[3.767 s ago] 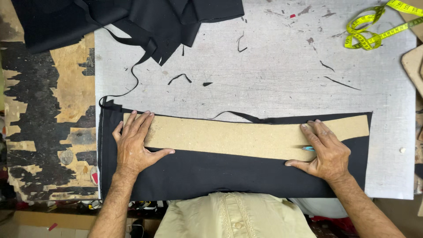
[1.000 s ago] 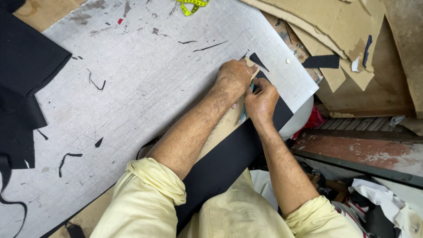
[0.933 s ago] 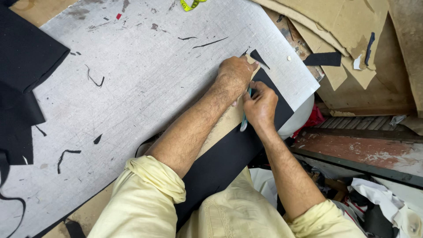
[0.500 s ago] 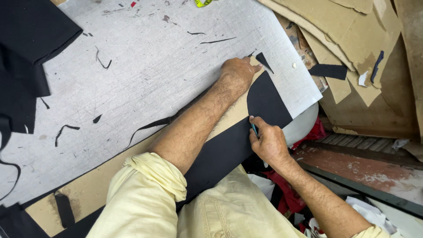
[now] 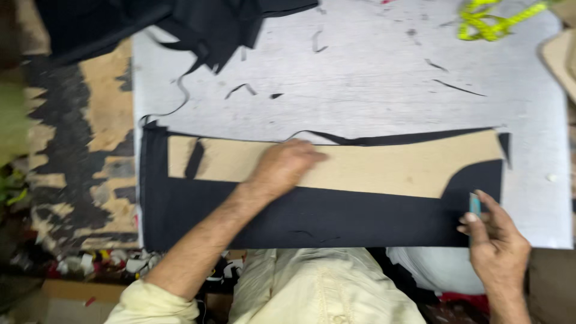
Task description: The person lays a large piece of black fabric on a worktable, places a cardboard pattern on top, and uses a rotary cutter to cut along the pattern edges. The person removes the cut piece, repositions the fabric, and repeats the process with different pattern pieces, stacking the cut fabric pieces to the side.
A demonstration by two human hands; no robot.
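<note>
Cardboard pattern [image 5: 372,168] again lies level; right hand [image 5: 495,240] withdrawn.

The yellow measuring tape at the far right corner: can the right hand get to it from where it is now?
Probably yes. The right hand, holding a small blue chalk, is at the near right edge, and only bare grey board with a few scraps lies before the yellow measuring tape.

A tan cardboard pattern [image 5: 372,168] lies on black cloth [image 5: 312,216] along the near edge of the pale grey counter [image 5: 372,84]; yellow tape measure [image 5: 498,18] at the far right corner, light-blue chalk [image 5: 474,204], cream shirt sleeve [image 5: 150,303]
</note>
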